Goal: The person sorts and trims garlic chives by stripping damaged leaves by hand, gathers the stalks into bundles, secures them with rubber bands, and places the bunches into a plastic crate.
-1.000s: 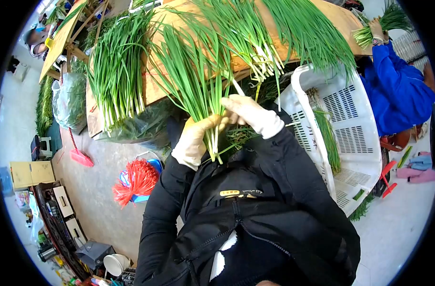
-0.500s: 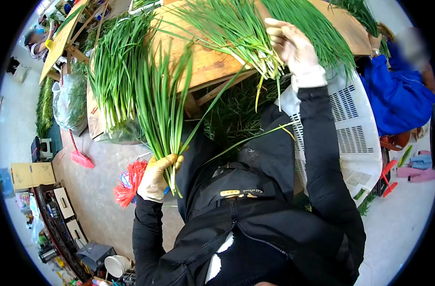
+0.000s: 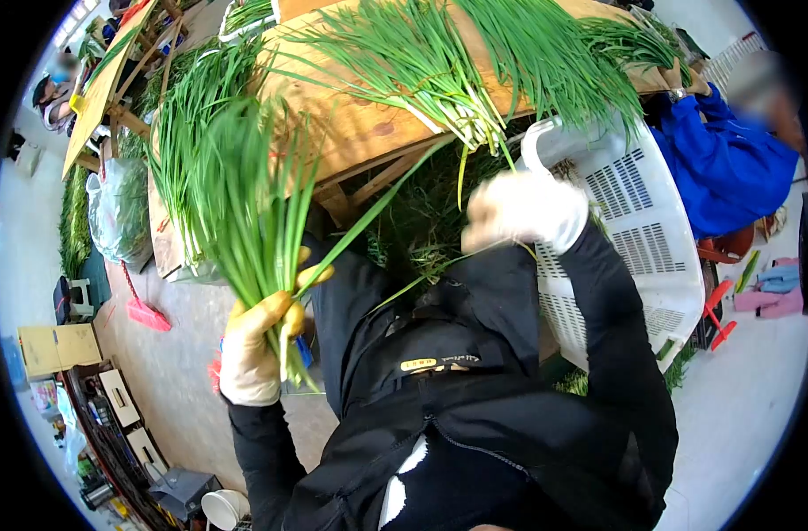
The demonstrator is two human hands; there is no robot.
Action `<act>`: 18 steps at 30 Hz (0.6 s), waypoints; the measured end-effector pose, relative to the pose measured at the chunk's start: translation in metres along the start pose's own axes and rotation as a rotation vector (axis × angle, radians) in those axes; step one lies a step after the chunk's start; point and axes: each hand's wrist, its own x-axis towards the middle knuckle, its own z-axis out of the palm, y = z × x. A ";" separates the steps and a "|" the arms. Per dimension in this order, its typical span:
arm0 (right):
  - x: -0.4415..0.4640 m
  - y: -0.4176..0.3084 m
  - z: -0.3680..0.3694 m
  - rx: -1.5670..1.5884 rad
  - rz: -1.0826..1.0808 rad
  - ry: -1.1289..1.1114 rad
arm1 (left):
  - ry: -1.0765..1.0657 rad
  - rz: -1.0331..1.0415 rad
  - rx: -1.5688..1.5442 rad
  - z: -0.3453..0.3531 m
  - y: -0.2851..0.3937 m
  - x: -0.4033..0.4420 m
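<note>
My gloved left hand (image 3: 260, 341) is wrapped round the lower stems of a bunch of long green leaves (image 3: 245, 212), held off the left front of the wooden table (image 3: 333, 137). My gloved right hand (image 3: 510, 212) is smeared by motion in front of the table, beside the white crate; its fingers cannot be made out. Just above it, a pile of green stalks (image 3: 448, 97) lies on the table with its white ends at the edge. Another pile (image 3: 178, 168) rests on the table's left end, partly behind the held bunch.
The white plastic crate (image 3: 634, 212) stands at the right. Beyond it a person in blue (image 3: 722, 164) has hands at a green bundle (image 3: 634, 44). A plastic bag (image 3: 121, 212) and a red dustpan (image 3: 147, 314) are at the left.
My left hand has moved left with the bunch. My right hand, first at the bunch beside my left, went up to the pile on the table and has now come down beside the crate.
</note>
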 end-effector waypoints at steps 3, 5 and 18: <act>0.014 0.033 -0.034 -0.033 0.473 0.491 | -0.070 0.143 0.034 0.006 0.025 -0.012; 0.038 0.064 -0.034 -0.145 0.542 0.542 | -0.129 0.250 -0.060 0.003 0.029 -0.006; -0.010 0.026 0.012 1.051 -0.202 1.422 | -0.289 -0.163 -0.704 0.026 -0.065 0.120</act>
